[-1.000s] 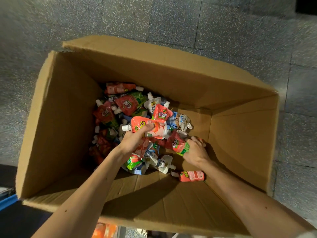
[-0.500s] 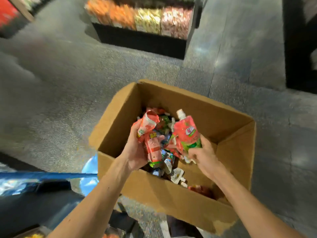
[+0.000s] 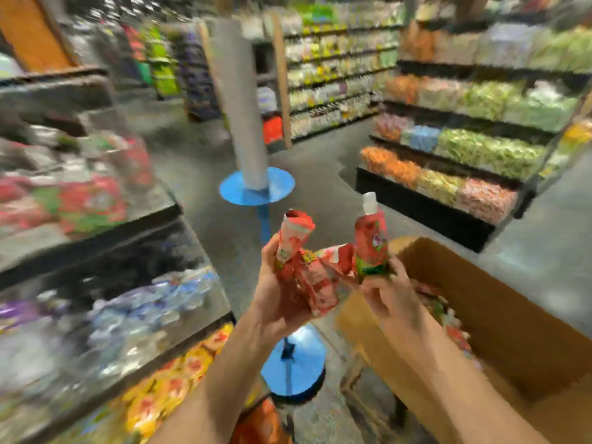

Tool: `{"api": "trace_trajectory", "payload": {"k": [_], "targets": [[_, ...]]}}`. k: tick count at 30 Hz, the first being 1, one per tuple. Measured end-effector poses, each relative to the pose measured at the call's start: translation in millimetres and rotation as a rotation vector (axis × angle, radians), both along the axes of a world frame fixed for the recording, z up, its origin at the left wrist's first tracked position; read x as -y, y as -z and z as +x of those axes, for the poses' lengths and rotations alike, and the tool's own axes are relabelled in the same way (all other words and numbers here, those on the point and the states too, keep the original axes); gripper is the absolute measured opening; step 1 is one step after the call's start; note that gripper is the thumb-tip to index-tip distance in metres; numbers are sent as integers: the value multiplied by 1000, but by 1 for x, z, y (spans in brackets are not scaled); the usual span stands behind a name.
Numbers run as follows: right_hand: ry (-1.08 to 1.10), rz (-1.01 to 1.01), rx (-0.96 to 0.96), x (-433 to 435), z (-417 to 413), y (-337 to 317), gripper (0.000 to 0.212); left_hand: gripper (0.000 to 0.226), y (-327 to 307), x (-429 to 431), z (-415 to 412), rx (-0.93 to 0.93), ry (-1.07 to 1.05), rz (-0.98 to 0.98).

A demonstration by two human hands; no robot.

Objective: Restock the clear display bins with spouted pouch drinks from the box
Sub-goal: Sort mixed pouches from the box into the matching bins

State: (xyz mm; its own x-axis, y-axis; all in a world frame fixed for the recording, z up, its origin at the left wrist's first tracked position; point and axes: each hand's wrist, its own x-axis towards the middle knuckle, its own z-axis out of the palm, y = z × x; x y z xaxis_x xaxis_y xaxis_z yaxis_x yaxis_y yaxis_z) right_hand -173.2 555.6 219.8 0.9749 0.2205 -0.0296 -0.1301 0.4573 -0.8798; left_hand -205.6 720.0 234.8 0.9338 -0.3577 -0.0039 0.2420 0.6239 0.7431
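Motion blur smears the whole view. The clear bins (image 3: 128, 155) at left show only streaks of colour, their contents untellable. The box (image 3: 499, 302) at near right is cut off by the right edge, its inside mostly hidden behind the right hand (image 3: 389, 293) and forearm. The number of pouches (image 3: 307, 274) bunched in the left hand (image 3: 272, 302) is unclear. The upright pouch (image 3: 371, 241) has an unreadable label.

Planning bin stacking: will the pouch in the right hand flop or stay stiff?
Probably fairly stiff: the pouch stands upright with the right hand gripping only its base. The capped spout up top may make it tippy.
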Motion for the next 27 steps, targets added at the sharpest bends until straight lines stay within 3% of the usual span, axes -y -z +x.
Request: {"api": "trace_trajectory", "payload": {"k": [2,5,8,12,16,27], "targets": [[-100,-19,123,-40,-15,-17,57,78,-12,-33,-27,43,-94,-98],[-275,-39,228,-85,-36,-32,83,62,-30,-80,-65,4,-322,-71],[-503,-52,231,-121,-56,-44,99,61,-48,-114,-108,-68,-552,-111],[-692,-64,166,-164,-78,-55,74,63,-50,-148,-162,-115,-690,-85],[-836,-132,193,-197,-104,-64,62,72,-55,-175,-203,-153,-832,-26],[-854,-64,45,-282,-130,-74,40,74,-58,-263,-242,20,-911,108]]}}
